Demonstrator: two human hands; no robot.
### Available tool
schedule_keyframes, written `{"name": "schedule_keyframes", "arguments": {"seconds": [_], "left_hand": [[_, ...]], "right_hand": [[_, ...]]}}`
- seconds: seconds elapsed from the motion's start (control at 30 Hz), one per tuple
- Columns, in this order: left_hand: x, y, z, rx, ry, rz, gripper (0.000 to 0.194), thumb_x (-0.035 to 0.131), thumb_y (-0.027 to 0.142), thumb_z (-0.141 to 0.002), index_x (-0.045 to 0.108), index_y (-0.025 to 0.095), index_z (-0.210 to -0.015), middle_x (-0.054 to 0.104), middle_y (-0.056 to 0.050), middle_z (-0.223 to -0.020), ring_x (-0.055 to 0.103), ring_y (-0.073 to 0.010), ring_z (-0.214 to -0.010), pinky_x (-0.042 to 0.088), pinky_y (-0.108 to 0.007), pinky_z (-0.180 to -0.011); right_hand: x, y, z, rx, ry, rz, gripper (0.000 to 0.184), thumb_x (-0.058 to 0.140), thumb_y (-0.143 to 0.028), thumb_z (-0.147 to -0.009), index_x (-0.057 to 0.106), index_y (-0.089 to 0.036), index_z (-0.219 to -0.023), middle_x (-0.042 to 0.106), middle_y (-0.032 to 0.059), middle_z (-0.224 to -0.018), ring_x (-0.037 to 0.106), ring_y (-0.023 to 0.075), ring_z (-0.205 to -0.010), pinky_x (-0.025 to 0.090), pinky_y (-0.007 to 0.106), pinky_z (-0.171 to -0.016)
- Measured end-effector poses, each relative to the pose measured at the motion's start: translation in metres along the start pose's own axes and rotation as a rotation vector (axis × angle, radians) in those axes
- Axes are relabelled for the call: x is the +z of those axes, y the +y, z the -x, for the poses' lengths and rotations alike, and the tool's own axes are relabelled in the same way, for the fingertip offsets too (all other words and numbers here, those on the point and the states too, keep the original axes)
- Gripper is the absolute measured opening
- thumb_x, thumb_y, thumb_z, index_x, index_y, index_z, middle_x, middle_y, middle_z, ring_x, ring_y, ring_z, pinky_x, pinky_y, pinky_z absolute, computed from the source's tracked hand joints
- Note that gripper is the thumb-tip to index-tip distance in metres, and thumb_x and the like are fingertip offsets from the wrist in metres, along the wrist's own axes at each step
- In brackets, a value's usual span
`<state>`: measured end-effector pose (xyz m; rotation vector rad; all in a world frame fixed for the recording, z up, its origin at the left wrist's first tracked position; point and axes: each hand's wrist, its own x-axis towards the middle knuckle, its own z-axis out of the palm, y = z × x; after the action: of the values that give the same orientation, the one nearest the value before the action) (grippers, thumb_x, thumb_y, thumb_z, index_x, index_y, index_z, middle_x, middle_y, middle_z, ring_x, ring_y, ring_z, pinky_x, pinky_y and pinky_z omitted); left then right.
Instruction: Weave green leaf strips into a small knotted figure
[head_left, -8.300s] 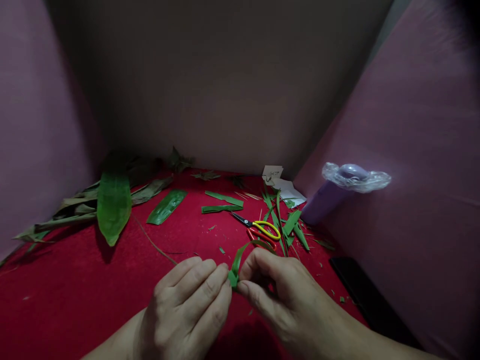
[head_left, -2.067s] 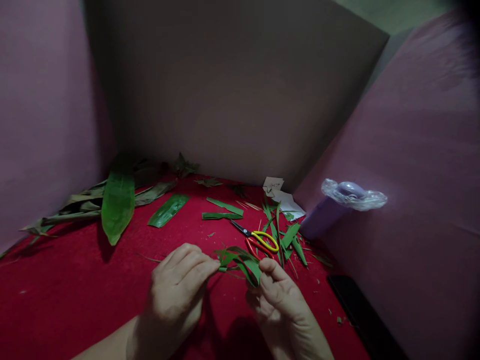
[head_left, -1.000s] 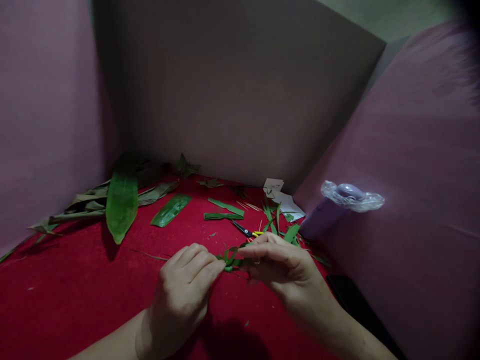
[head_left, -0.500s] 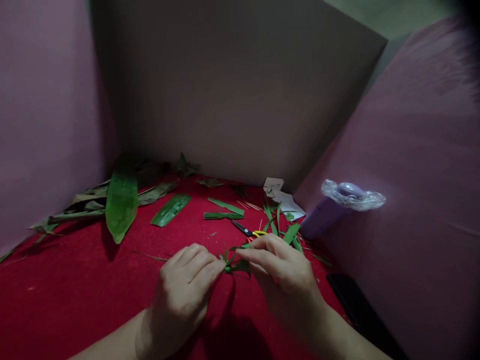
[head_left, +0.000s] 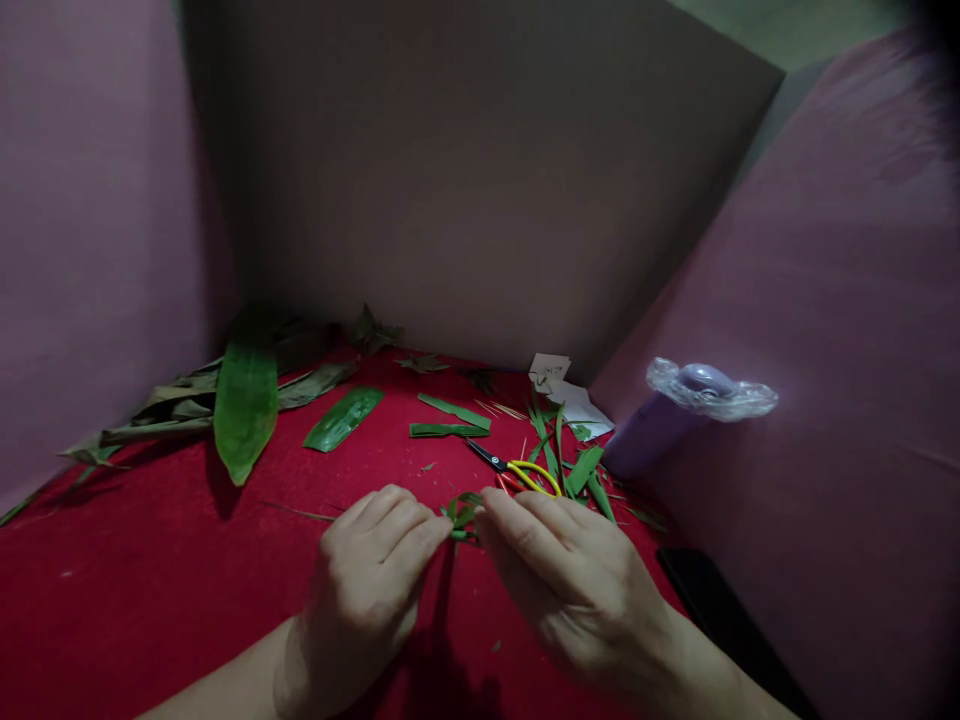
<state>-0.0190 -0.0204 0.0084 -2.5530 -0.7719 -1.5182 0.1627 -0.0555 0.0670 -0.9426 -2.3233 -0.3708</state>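
Observation:
Between my two hands is a small piece of green leaf strips (head_left: 463, 512), folded or knotted together. My left hand (head_left: 379, 570) is closed, pinching the left end of it between thumb and forefinger. My right hand (head_left: 574, 570) is closed at its right side, fingers pressed together over the strips; its fingertips are partly hidden. Just beyond my right hand lie scissors (head_left: 517, 468) with black blades and yellow and red handles. Cut green leaf strips (head_left: 450, 430) lie flat past the scissors' tips.
Leaf scraps (head_left: 585, 470) and white paper (head_left: 577, 408) lie at the right, by a purple container (head_left: 660, 425) with clear plastic on top. A dark phone-like slab (head_left: 712, 610) is near my right forearm. A broad green leaf (head_left: 246, 415) and dried leaves (head_left: 169, 410) are at the left.
My right hand has turned and its fingers have closed together over the leaf strips, uncovering the yellow scissor handle. My left hand keeps its pinch in the same place.

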Motion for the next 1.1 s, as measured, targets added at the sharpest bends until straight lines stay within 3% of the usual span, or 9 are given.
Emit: {"name": "schedule_keyframes", "arguments": {"seconds": [0.13, 0.27, 0.7, 1.1], "left_hand": [[0.0, -0.001, 0.0, -0.004, -0.004, 0.007, 0.02, 0.047, 0.003, -0.078, 0.059, 0.014, -0.09, 0.063, -0.006, -0.071, 0.055, -0.0176, -0.067, 0.046, -0.033, -0.06], [0.001, -0.002, 0.001, -0.009, -0.016, 0.003, 0.022, 0.047, 0.002, -0.078, 0.059, 0.014, -0.091, 0.063, -0.005, -0.071, 0.055, -0.0176, -0.068, 0.045, -0.033, -0.06], [0.001, 0.0, 0.0, 0.039, -0.034, -0.065, 0.021, 0.044, 0.005, -0.081, 0.059, 0.015, -0.091, 0.064, -0.005, -0.071, 0.056, -0.0174, -0.07, 0.047, -0.033, -0.063], [0.0, -0.003, 0.003, -0.051, -0.006, 0.012, 0.026, 0.046, -0.003, -0.076, 0.059, 0.012, -0.093, 0.064, -0.007, -0.076, 0.052, -0.0191, -0.071, 0.044, -0.035, -0.062]], "right_hand": [[-0.013, 0.006, -0.001, -0.199, -0.11, 0.158, 0.022, 0.047, -0.009, -0.084, 0.06, -0.008, -0.102, 0.067, 0.0094, -0.09, 0.058, 0.0161, -0.067, 0.041, 0.03, -0.049], [-0.019, 0.009, -0.003, -0.292, -0.156, 0.252, 0.022, 0.046, -0.011, -0.087, 0.063, -0.014, -0.1, 0.068, 0.0066, -0.082, 0.06, 0.0163, -0.072, 0.043, 0.029, -0.053], [0.002, 0.002, 0.007, -0.106, -0.028, 0.297, 0.018, 0.05, -0.013, -0.084, 0.065, -0.014, -0.094, 0.064, 0.0046, -0.07, 0.057, 0.0137, -0.061, 0.036, 0.028, -0.051], [-0.001, 0.009, 0.021, -0.074, 0.065, 0.17, 0.019, 0.057, -0.007, -0.076, 0.064, -0.012, -0.093, 0.067, 0.01, -0.083, 0.06, 0.0186, -0.074, 0.048, 0.031, -0.061]]}}
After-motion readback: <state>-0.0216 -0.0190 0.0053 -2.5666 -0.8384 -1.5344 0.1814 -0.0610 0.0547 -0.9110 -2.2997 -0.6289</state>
